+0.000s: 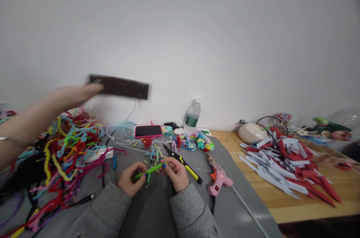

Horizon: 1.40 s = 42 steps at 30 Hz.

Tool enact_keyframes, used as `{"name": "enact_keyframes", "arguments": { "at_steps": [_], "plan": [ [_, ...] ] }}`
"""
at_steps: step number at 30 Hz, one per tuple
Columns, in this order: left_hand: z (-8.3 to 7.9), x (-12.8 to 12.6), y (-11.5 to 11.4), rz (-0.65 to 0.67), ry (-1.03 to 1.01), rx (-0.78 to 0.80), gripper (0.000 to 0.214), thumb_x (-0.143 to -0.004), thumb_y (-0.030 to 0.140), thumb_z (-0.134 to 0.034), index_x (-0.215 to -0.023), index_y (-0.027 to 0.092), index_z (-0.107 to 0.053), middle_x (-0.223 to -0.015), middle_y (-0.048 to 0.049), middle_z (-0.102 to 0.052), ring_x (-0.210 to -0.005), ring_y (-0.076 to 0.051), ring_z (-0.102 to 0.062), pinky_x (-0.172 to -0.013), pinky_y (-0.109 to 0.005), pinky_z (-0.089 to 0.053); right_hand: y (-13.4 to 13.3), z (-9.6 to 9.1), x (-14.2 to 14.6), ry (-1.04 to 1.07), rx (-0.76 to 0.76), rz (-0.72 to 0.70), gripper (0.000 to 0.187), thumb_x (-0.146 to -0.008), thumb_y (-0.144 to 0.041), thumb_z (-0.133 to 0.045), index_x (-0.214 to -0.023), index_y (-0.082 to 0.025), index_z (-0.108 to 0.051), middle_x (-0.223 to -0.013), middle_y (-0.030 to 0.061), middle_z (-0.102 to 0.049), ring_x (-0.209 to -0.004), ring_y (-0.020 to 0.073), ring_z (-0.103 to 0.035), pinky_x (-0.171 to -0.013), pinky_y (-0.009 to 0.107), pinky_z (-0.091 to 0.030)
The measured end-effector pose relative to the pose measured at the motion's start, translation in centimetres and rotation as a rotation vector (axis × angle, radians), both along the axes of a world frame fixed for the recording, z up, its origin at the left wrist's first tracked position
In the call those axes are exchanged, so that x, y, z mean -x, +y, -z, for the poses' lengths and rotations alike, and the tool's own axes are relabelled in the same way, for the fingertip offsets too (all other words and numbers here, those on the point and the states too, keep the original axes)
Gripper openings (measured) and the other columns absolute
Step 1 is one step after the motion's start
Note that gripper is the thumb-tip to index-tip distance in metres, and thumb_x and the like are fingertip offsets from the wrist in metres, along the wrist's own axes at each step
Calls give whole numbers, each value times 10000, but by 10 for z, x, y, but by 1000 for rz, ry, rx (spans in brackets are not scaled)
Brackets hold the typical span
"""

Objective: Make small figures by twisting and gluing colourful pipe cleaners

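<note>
A bright green pipe cleaner (152,169) stretches between my two hands, low over the grey mat. My left hand (131,179) pinches one end of it, thumb against fingers. At the other end, my right hand (177,174) closes thumb and fingertips on it, with a small dark blue spot at the fingertips. Short green and yellow pieces lie just behind the hands. Pliers with yellow and black handles (187,166) rest close beyond my right hand. A pink glue gun (219,178) lies further right, a small light glowing on it.
Another person's hand (81,93) holds a dark flat object (120,87) in the air at left, blurred. Tangled pipe cleaners (70,140) cover the left side. A phone (148,131), water bottle (192,115) and twisted colourful pieces (204,140) sit behind. Red and white strips (295,163) pile up at right.
</note>
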State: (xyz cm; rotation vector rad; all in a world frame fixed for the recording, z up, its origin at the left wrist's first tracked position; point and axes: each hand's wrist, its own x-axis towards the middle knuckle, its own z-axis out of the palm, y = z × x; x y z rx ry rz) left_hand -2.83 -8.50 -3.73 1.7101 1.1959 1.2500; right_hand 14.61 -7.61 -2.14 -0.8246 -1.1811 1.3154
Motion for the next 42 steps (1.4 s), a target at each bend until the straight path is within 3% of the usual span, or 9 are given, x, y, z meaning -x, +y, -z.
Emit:
{"name": "enact_keyframes", "arguments": {
  "at_steps": [8,19,25,33,42],
  "plan": [
    [1,0,2,0,-19,35,162,-680,305,-557,-668,156,-618,-569,-2,-616,-524,-133,-560,-497,-200,-419,0,1,-1,-57,-37,59,212,-674,-378,-662,-748,-180,-658,-591,11,-634,-515,130,-566,-529,247,-469],
    [7,1,3,26,-40,90,253,-742,375,-472,-613,163,-529,-443,45,-496,-363,-83,-428,-401,-183,-305,2,5,3,48,-30,103,203,-638,-342,-690,-722,-186,-591,-628,-8,-562,-540,121,-535,-529,240,-461],
    [13,-1,5,-47,79,-25,282,-726,382,-478,-542,169,-492,-447,53,-429,-429,-86,-394,-446,-187,-284,1,4,3,48,-36,115,225,-631,-336,-689,-720,-193,-538,-631,-24,-524,-538,108,-512,-537,226,-438],
    [11,-1,4,-61,148,-48,261,-719,336,-465,-514,174,-472,-425,61,-373,-414,-91,-355,-430,-202,-256,1,5,3,41,-36,97,225,-634,-306,-684,-744,-200,-519,-659,-16,-526,-553,114,-504,-538,226,-417],
    [12,-3,3,-82,112,-55,260,-713,364,-465,-546,170,-513,-444,66,-441,-433,-83,-438,-477,-172,-293,2,7,2,55,-46,110,214,-640,-270,-686,-758,-194,-526,-662,-20,-523,-580,109,-503,-553,211,-403]
  ]
}}
